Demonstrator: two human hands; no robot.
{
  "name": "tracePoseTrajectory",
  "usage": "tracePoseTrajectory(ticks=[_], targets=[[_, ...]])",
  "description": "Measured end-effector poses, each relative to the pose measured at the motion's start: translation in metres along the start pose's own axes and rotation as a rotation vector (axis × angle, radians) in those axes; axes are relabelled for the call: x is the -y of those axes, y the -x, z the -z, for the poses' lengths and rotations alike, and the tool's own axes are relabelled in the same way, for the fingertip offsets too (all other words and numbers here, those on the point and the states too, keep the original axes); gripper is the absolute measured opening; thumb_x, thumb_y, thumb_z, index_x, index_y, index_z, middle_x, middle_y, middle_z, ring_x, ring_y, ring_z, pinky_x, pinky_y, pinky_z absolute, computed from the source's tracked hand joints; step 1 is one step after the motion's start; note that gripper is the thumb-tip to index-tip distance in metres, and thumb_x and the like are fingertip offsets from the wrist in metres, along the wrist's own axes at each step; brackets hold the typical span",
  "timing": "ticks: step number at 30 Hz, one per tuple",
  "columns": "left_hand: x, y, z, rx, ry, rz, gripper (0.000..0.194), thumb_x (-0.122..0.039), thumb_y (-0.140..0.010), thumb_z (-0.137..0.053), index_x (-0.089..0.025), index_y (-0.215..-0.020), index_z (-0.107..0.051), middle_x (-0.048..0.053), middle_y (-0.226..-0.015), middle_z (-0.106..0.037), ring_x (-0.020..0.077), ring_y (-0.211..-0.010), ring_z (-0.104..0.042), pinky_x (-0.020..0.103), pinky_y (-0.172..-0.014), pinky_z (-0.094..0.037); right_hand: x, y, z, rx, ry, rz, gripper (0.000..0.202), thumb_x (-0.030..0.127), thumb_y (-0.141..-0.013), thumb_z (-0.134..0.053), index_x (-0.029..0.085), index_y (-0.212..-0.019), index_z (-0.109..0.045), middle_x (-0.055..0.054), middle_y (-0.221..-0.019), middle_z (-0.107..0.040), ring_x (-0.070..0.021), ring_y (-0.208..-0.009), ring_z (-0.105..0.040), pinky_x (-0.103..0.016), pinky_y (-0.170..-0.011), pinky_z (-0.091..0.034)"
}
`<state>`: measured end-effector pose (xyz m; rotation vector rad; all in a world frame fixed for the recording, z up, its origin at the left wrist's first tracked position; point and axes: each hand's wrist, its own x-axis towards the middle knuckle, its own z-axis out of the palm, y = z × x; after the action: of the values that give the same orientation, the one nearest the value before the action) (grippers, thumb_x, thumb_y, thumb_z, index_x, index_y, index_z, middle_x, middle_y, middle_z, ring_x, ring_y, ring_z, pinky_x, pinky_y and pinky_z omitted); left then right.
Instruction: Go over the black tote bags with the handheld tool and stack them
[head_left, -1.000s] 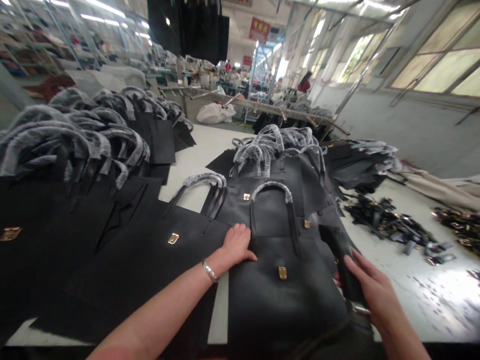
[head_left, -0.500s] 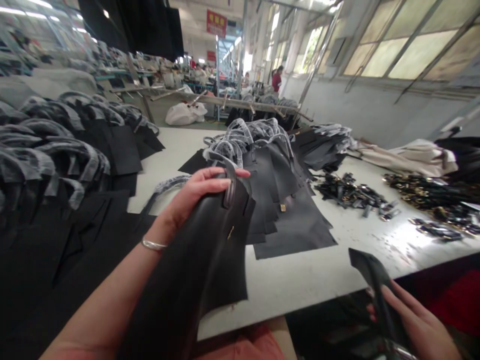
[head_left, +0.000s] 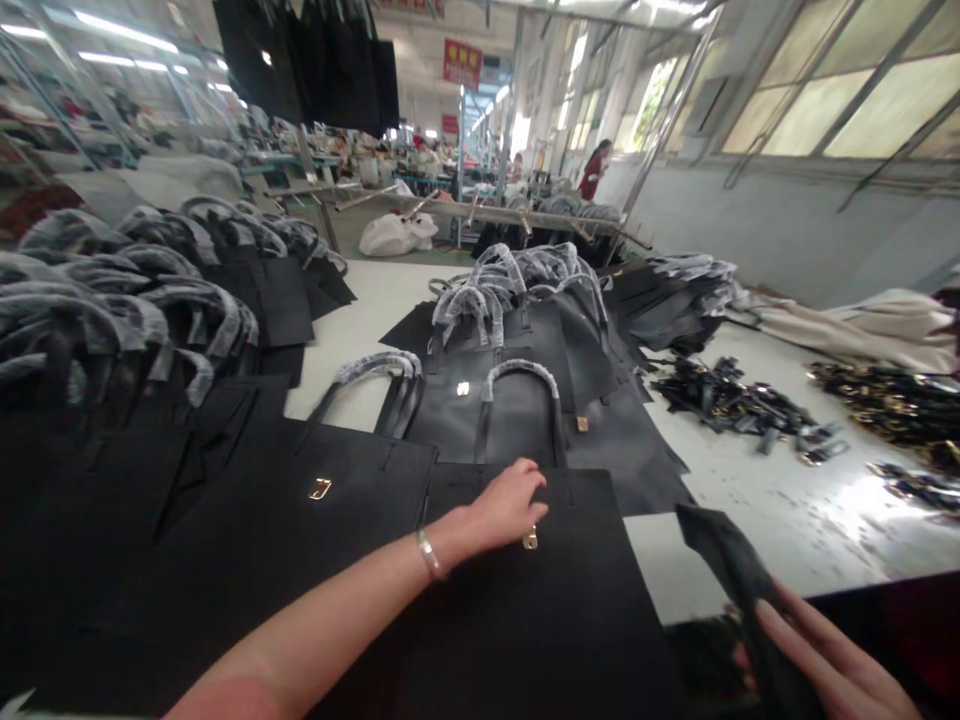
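Observation:
A black leather bag panel (head_left: 577, 610) with a wrapped handle (head_left: 521, 372) lies flat before me on the table. Over its upper part hovers my left hand (head_left: 508, 505), open, thumb and fingers apart with nothing between them; a gold clasp (head_left: 530, 540) shows just below the fingertips. Whether the fingers touch the panel I cannot tell. At lower right, my right hand (head_left: 832, 655) is closed round a black leather strap (head_left: 731, 560), which tilts up to the left. To the left lies another black panel (head_left: 360, 520) with a gold clasp (head_left: 320, 489).
Stacked black panels with plastic-wrapped handles (head_left: 517, 275) lie behind, and more fill the left side (head_left: 172, 310). Black pieces with gold hardware (head_left: 739, 400) are heaped on the right of the white table (head_left: 667, 560). A metal rail (head_left: 480, 208) crosses beyond; a person in red (head_left: 594, 172) is far off.
The panel my left hand held up by its handle now lies flat, and that hand has let go and moved right and down. The right hand still grips the strap.

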<state>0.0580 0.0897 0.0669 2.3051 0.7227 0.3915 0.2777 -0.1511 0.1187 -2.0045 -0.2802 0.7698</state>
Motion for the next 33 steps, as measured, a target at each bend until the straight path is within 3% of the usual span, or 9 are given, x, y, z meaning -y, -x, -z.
tracePoseTrajectory(ticks=[4,9,14,23,26,30,33], targets=[[0.01,0.049,-0.03,0.0,-0.226,-0.058,0.025,-0.028,-0.085,-0.056,-0.017,-0.107,-0.057,0.011,-0.133,-0.046,0.0258,-0.124,-0.042,0.043,-0.108,-0.035,0.007,0.009,-0.026,0.312,0.008,-0.059,0.1,0.057,-0.06,-0.075,0.013,-0.141,-0.038,-0.001,-0.05,-0.065,-0.0209,-0.046,-0.06,-0.028,-0.043,-0.048],[0.014,0.066,-0.047,-0.053,-0.262,-0.059,0.043,-0.034,-0.086,-0.055,-0.019,-0.125,-0.046,0.011,-0.137,-0.044,0.0244,-0.131,-0.035,0.046,-0.116,-0.021,0.01,0.004,-0.071,0.499,0.108,-0.03,0.085,0.054,-0.074,-0.064,0.012,-0.143,-0.036,0.002,-0.045,-0.062,-0.0173,-0.041,-0.058,-0.024,-0.041,-0.044],[0.018,0.066,-0.045,-0.04,-0.251,-0.082,0.043,-0.038,-0.089,-0.051,-0.019,-0.127,-0.046,0.009,-0.14,-0.044,0.023,-0.132,-0.035,0.044,-0.116,-0.019,0.025,-0.012,-0.096,0.51,0.096,0.0,0.078,0.05,-0.075,-0.066,0.016,-0.14,-0.04,0.003,-0.049,-0.062,-0.0169,-0.042,-0.059,-0.024,-0.04,-0.045],[0.014,0.069,-0.04,-0.037,-0.247,-0.088,0.046,-0.041,-0.09,-0.048,-0.019,-0.13,-0.045,0.009,-0.14,-0.044,0.0232,-0.132,-0.035,0.045,-0.115,-0.018,0.025,-0.012,-0.085,0.442,0.085,-0.098,0.078,0.052,-0.068,-0.071,0.016,-0.132,-0.047,-0.003,-0.067,-0.071,-0.0161,-0.041,-0.06,-0.024,-0.036,-0.047],[0.017,0.068,-0.042,-0.045,-0.253,-0.09,0.046,-0.041,-0.09,-0.048,-0.019,-0.131,-0.045,0.009,-0.14,-0.044,0.0239,-0.132,-0.035,0.045,-0.115,-0.019,0.033,-0.018,-0.099,0.467,0.11,-0.007,0.084,0.054,-0.067,-0.072,0.015,-0.137,-0.043,-0.001,-0.061,-0.069,-0.0175,-0.045,-0.06,-0.026,-0.04,-0.048],[0.021,0.066,-0.048,-0.053,-0.252,-0.1,0.046,-0.042,-0.092,-0.045,-0.019,-0.132,-0.044,0.008,-0.143,-0.041,0.0236,-0.135,-0.032,0.045,-0.116,-0.018,0.049,-0.014,-0.109,0.364,0.173,0.18,0.088,0.057,-0.07,-0.069,0.016,-0.142,-0.039,0.003,-0.052,-0.065,-0.019,-0.049,-0.061,-0.027,-0.045,-0.047],[0.019,0.072,-0.049,-0.057,-0.25,-0.088,0.052,-0.039,-0.092,-0.046,-0.014,-0.137,-0.038,0.012,-0.148,-0.032,0.0249,-0.138,-0.026,0.041,-0.116,-0.021,0.054,-0.002,-0.109,0.439,0.189,0.171,0.089,0.059,-0.071,-0.067,0.018,-0.143,-0.038,0.002,-0.051,-0.065,-0.0186,-0.047,-0.059,-0.027,-0.044,-0.045]])
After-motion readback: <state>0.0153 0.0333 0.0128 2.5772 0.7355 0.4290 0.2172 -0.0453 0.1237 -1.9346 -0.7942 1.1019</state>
